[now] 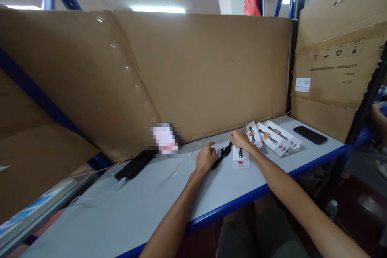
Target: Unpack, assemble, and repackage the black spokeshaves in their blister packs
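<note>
A slim black tool (223,153) with a shiny metal part near its middle lies slantwise on the grey shelf between my hands; its exact kind is unclear. The fingers of my right hand (240,139) are curled at the tool's upper end, and their tips are partly hidden. My left hand (206,157) is just left of the tool, apart from it, with thumb and forefinger loosely spread. Under my right wrist lies a white packaging card (241,162) picturing a black-handled tool. Several similar flat packages (272,139) lie fanned out to the right.
Clear plastic film (181,165) lies left of my left hand. Farther left are a black power bank-like block (136,165) with a white cable and a blurred-out upright screen (165,139). A dark phone (310,134) rests at right. Cardboard (211,72) walls the back; a blue edge (229,209) runs along the front.
</note>
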The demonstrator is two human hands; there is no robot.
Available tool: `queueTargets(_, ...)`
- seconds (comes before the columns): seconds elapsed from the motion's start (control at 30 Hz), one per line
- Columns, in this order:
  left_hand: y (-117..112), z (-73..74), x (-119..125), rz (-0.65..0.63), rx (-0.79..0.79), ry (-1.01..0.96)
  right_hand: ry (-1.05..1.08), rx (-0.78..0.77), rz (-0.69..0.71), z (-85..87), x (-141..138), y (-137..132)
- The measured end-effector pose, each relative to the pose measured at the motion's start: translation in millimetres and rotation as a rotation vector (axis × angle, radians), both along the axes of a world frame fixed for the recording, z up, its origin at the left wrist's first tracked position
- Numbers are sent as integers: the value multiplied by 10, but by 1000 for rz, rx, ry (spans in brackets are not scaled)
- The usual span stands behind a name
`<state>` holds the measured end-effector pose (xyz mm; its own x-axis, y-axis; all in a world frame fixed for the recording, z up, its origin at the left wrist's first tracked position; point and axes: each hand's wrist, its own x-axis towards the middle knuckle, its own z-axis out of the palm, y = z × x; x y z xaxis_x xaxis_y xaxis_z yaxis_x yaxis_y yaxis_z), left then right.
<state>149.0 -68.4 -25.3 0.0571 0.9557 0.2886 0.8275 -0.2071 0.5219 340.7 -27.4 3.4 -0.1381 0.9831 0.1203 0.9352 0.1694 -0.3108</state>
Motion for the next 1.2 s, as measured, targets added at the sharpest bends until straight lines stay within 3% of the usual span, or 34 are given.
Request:
queueTargets(0.4, -63, 112, 66, 81, -28, 11, 42, 28, 25, -27, -73, -28)
queueTargets(0.7, -97, 88, 86, 146, -24, 26, -12, -38, -2, 50, -104, -126)
queueTargets(0.87, -42, 89, 71, 135, 44, -34, 12, -48, 5, 107, -97, -141)
queueTargets(1.2, -31, 177, -9, 211, 224, -113, 35, 96, -106, 118, -59, -120)
